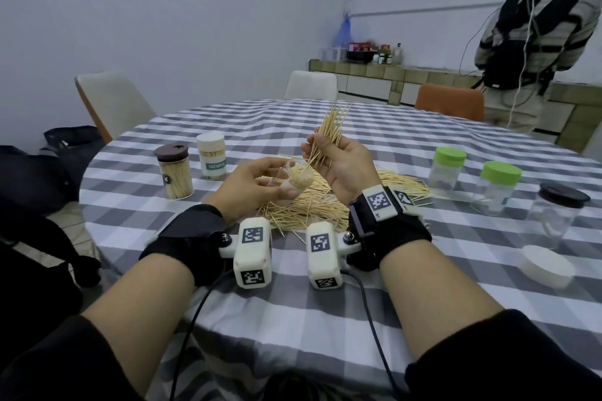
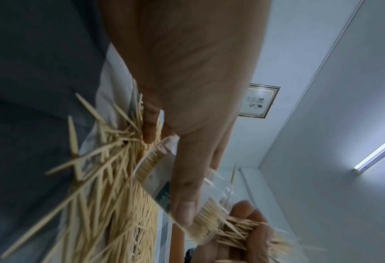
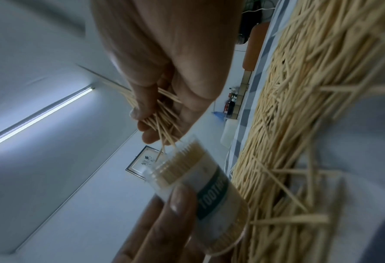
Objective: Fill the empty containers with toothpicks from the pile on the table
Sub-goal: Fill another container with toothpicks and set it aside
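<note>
My left hand [image 1: 260, 184] grips a clear, lidless toothpick container [image 1: 298, 180] tilted toward the right, nearly full of toothpicks; the same container [image 2: 164, 181] [image 3: 200, 185] carries a "TOOTHPICK" label. My right hand [image 1: 338, 161] holds a fanned bunch of toothpicks [image 1: 330, 130], its lower ends touching the container's mouth. In the right wrist view the bunch [image 3: 162, 122] is pinched between thumb and fingers. The pile of toothpicks [image 1: 312, 205] lies on the checked tablecloth [image 1: 293, 303] under both hands.
Two filled, lidded containers [image 1: 176, 171] [image 1: 212, 156] stand at the left. Two green-lidded empty jars [image 1: 444, 171] [image 1: 496, 187] and a black-lidded jar [image 1: 557, 213] stand at the right, with a loose white lid [image 1: 547, 265] nearer me. Chairs ring the table; a person [image 1: 534, 26] stands far right.
</note>
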